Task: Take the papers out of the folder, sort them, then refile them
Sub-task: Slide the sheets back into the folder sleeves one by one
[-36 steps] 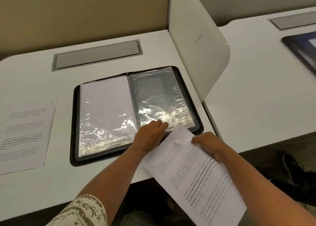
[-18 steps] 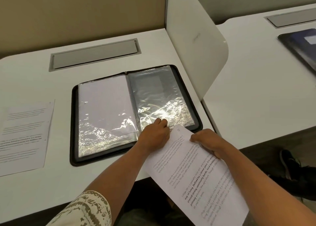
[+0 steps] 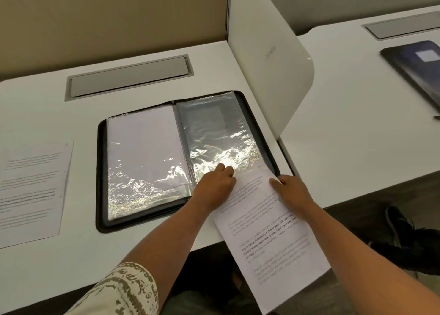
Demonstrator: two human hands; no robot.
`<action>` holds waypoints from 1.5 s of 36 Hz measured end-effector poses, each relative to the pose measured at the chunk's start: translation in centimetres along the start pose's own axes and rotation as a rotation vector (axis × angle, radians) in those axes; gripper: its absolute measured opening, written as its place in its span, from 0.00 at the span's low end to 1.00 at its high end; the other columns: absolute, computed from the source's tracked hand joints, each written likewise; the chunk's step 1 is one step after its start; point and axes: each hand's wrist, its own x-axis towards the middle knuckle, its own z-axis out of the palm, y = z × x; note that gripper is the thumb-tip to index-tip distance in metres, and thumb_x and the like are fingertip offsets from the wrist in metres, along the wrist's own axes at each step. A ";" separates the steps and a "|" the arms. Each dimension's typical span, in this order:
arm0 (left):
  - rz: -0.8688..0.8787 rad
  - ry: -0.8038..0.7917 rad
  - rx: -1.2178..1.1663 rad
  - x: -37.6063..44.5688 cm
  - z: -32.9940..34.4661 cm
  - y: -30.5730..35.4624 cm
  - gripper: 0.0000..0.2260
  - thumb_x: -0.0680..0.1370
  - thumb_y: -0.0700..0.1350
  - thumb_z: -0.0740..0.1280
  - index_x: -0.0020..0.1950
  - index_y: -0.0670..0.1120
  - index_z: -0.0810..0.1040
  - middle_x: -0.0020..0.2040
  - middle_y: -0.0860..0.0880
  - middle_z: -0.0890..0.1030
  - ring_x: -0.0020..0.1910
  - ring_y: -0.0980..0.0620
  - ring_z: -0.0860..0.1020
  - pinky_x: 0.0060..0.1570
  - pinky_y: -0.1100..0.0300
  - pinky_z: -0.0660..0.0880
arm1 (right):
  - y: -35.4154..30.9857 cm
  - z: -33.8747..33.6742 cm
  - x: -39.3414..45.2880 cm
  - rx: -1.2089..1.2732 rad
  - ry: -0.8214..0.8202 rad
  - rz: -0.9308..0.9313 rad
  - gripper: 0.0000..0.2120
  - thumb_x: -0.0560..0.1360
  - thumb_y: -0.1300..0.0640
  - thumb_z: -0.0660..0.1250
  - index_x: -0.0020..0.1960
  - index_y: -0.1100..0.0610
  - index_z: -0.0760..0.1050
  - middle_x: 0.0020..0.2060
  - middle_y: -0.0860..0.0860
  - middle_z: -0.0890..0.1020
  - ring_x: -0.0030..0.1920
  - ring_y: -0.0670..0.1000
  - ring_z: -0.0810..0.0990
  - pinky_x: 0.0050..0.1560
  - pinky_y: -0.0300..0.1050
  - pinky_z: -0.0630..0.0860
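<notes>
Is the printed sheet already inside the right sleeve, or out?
Mostly out: only the printed sheet's top edge meets the right sleeve; the rest overhangs the desk.
</notes>
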 end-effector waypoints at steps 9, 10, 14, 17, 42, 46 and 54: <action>-0.028 -0.051 -0.025 0.2 -0.6 0.3 0.01 0.76 0.38 0.68 0.46 0.41 0.79 0.47 0.46 0.78 0.45 0.46 0.75 0.28 0.56 0.62 | 0.3 4.6 -1.7 -0.603 0.371 -0.713 0.09 0.75 0.60 0.69 0.55 0.55 0.82 0.54 0.53 0.82 0.56 0.56 0.78 0.53 0.55 0.75; -0.030 -0.056 -0.029 0.2 -0.5 0.3 0.01 0.75 0.38 0.69 0.45 0.41 0.79 0.46 0.46 0.78 0.44 0.46 0.75 0.28 0.56 0.62 | 0.2 5.2 -1.7 -0.642 0.359 -0.753 0.10 0.74 0.61 0.70 0.55 0.55 0.83 0.55 0.53 0.82 0.57 0.57 0.78 0.54 0.55 0.74; -0.031 -0.047 -0.043 0.2 -0.2 0.0 0.01 0.75 0.39 0.69 0.45 0.43 0.80 0.46 0.47 0.77 0.44 0.46 0.75 0.27 0.57 0.62 | -0.3 7.4 -1.8 -0.700 0.257 -0.870 0.13 0.74 0.60 0.68 0.58 0.56 0.82 0.59 0.55 0.82 0.61 0.58 0.77 0.56 0.56 0.77; -0.035 -0.038 -0.064 0.3 -0.3 0.0 0.03 0.76 0.41 0.69 0.48 0.44 0.81 0.47 0.48 0.77 0.46 0.47 0.75 0.27 0.57 0.63 | -0.3 8.3 -1.5 -0.690 0.170 -0.820 0.18 0.80 0.57 0.60 0.68 0.57 0.76 0.67 0.55 0.78 0.69 0.58 0.72 0.66 0.57 0.73; 0.077 0.152 -0.176 -1.3 -2.3 -1.1 0.22 0.71 0.38 0.73 0.65 0.43 0.75 0.52 0.46 0.79 0.46 0.47 0.77 0.30 0.57 0.75 | -3.5 12.1 0.8 -0.676 0.040 -0.651 0.26 0.83 0.50 0.44 0.74 0.63 0.62 0.72 0.67 0.71 0.75 0.67 0.66 0.73 0.66 0.64; 0.018 0.104 -0.228 -1.5 -1.9 -1.3 0.22 0.71 0.36 0.72 0.63 0.45 0.74 0.48 0.48 0.78 0.43 0.49 0.74 0.27 0.57 0.71 | -3.5 11.7 1.8 -0.804 0.120 -0.610 0.28 0.82 0.46 0.49 0.78 0.58 0.61 0.76 0.63 0.66 0.77 0.66 0.62 0.76 0.69 0.47; 0.022 0.092 -0.262 -0.7 -2.1 -0.9 0.17 0.71 0.35 0.72 0.57 0.46 0.74 0.50 0.47 0.77 0.42 0.48 0.75 0.28 0.55 0.74 | -4.3 11.0 2.9 -0.774 0.163 -0.414 0.36 0.81 0.39 0.49 0.82 0.52 0.41 0.81 0.58 0.41 0.79 0.64 0.35 0.74 0.63 0.28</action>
